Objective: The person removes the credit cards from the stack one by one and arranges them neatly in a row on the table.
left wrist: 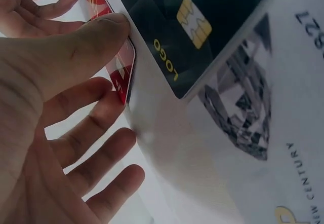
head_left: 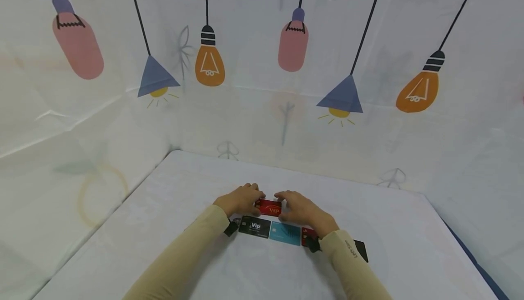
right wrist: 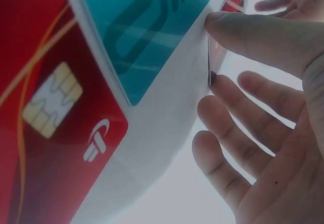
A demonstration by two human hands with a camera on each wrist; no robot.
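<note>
A red VIP card (head_left: 271, 208) is held between my two hands, just beyond a row of cards on the white table. My left hand (head_left: 241, 199) pinches its left end, thumb (left wrist: 109, 29) on the near side and index finger on the far corner. At the right end, my right hand (head_left: 300, 209) grips it likewise between thumb (right wrist: 238, 31) and index finger. The other fingers are spread loosely. Nearer than the held card lie a black Vip card (head_left: 254, 226) and a blue card (head_left: 285, 233), side by side.
Farther right in the row are another red card (right wrist: 96, 112), partly behind the right wrist, and a dark card (head_left: 361, 250) by the sleeve. A white card with a diamond picture (left wrist: 243, 97) lies left of the black one. Printed white sheeting (head_left: 254, 118) stands behind the table.
</note>
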